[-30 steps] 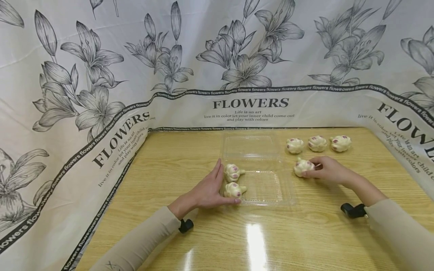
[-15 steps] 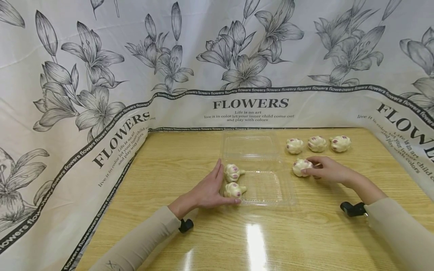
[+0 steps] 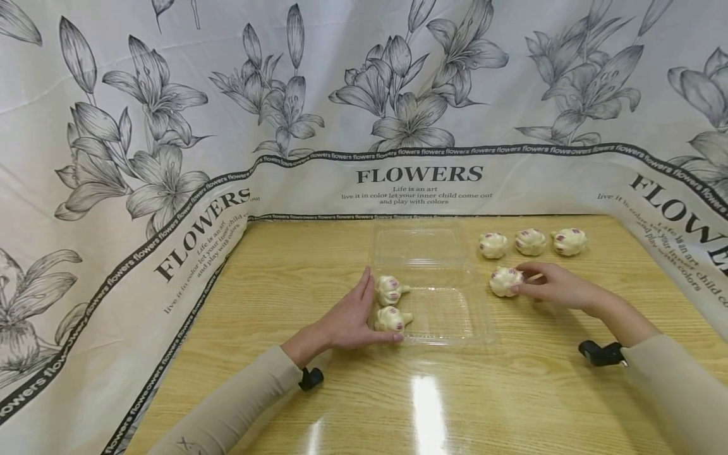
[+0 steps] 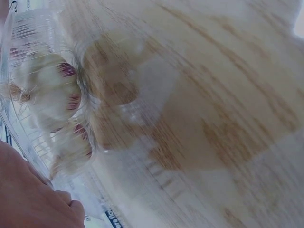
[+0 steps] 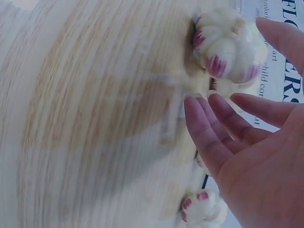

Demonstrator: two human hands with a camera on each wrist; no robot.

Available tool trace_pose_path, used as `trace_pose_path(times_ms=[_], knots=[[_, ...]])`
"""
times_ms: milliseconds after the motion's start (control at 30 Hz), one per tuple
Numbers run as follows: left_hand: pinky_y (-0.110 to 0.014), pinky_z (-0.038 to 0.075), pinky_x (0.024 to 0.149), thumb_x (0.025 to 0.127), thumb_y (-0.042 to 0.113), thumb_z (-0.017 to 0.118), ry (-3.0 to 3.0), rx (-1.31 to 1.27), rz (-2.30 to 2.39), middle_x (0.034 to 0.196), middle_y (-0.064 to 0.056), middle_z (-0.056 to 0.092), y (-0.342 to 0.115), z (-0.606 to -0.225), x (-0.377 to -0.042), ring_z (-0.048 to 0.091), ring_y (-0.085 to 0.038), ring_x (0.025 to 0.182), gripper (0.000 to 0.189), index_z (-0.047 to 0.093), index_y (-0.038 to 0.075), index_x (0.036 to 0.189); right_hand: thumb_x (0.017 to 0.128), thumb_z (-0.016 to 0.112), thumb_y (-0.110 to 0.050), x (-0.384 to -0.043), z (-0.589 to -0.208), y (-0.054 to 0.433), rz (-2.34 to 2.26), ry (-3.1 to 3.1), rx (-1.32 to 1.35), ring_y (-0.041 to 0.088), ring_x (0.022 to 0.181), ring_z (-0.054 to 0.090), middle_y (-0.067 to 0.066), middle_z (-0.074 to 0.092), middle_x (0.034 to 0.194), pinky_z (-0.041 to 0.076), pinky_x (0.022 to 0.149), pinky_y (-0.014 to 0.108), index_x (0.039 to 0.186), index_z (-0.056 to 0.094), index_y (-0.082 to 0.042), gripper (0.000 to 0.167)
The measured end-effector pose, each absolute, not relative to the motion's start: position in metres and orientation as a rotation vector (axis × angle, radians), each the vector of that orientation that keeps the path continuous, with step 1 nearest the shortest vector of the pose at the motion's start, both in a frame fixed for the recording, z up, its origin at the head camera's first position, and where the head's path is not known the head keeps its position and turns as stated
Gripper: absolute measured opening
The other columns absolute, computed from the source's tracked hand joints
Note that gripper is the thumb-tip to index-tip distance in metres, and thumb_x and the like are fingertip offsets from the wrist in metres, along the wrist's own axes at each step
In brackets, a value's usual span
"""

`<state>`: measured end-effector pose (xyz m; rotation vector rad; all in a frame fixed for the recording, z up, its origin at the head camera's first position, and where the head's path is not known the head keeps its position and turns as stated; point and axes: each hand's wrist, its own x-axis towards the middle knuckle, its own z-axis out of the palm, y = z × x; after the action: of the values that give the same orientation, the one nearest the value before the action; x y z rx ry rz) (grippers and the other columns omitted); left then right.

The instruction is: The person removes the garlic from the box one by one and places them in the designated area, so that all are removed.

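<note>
Two garlic bulbs [image 3: 389, 290] lie in the left part of the clear plastic clamshell box [image 3: 483, 328], one behind the other, stems to the right. Against the box's left side and front corner rests my left hand [image 3: 352, 319], fingers straight and thumb spread along the front edge. To the right of the box, a single garlic bulb [image 3: 505, 282] sits on the table. My right hand [image 3: 548, 285] is just right of it; in the right wrist view the fingers [image 5: 199, 123] are extended and apart from the nearby garlic bulb [image 5: 230, 47], thumb and fingers spread.
Three more garlic bulbs [image 3: 531, 241] stand in a row at the back right. The box's open lid [image 3: 418, 245] lies flat toward the back. A flower-printed curtain [image 3: 421, 183] borders the wooden table [image 3: 284, 265] at the back and sides.
The garlic bulb by my right hand has turned, its stem no longer showing. The right hand's fingers have eased slightly right, away from it. My left hand has stayed at the box.
</note>
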<state>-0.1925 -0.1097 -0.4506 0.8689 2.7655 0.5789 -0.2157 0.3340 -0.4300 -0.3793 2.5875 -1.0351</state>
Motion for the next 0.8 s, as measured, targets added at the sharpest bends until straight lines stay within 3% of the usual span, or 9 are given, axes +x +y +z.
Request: trace_pose_path(times_ms=[433,800], knots=[[-0.040,0.025,0.124,0.080,0.084,0.060,2.774,0.863,0.574,0.169,-0.020,-0.014,-0.109,-0.452,-0.193,0.017,-0.036,0.154,0.135,-0.005,-0.003,0.161,0.102,0.065,-0.027,-0.198,-0.406,0.331,-0.889,2.784,-0.512,0.055,0.121,0.052,0.040,0.048,0.139,0.052,0.095,0.064,0.145,0.040,0.017,0.066],[-0.041,0.025,0.124,0.080,0.083,0.061,2.777,0.867,0.571,0.169,-0.021,-0.013,-0.109,-0.452,-0.193,0.018,-0.037,0.154,0.135,-0.005,-0.003,0.161,0.098,0.071,-0.020,-0.190,-0.390,0.312,-0.936,2.838,-0.686,0.050,0.118,0.056,0.035,0.054,0.136,0.051,0.095,0.066,0.141,0.048,0.014,0.059]])
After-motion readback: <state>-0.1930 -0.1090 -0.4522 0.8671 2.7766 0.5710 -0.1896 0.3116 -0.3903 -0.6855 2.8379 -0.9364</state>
